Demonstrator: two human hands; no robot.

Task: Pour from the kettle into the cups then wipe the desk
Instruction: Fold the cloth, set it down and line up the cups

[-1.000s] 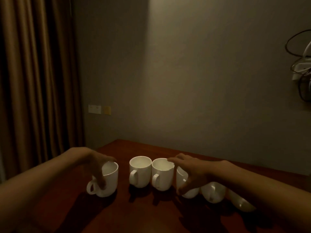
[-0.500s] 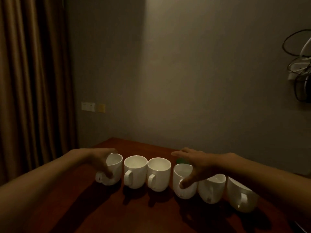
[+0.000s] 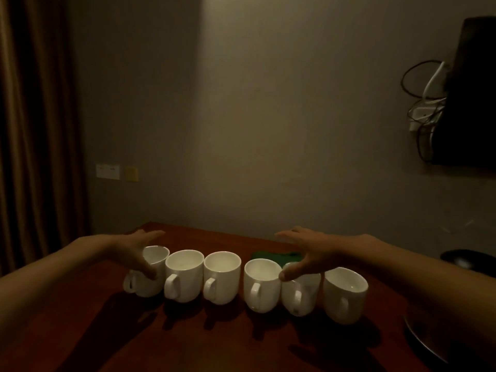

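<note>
While nothing is poured yet, we judge the step in hand to be lining up the cups, so we read the scene from the bench [image 3: 80,331] down. Its dark wood fills the lower view from 9 o'clock to 3 o'clock. Across it the six white cups [image 3: 221,275] stand in one row, handles turned to 6 o'clock, most of them touching or just beside their neighbours.

Our left hand [image 3: 134,248] lies over the leftmost cup [image 3: 146,287] at the 9 o'clock end, fingers straight past its rim toward 12 o'clock and thumb pressed on its near wall. It is spread, not clenched. That cup seems to lean, though the wide lens may add to this. Our right hand [image 3: 316,251] is likewise flat and spread over the fifth cup [image 3: 303,296], with its thumb tip down at the seam with the fourth cup.

To do this well, we think both hands should nudge gently and low on the walls, so that no cup tips and all end upright with room for a spout above each rim. A small gap between the cups might make spills easier to wipe.

The green cloth [image 3: 276,256] waits at 12 o'clock behind the row, close at hand for wiping. A dark round shape [image 3: 429,342] sits at 4 o'clock. We cannot tell whether it is the kettle, which we do not make out anywhere.
</note>
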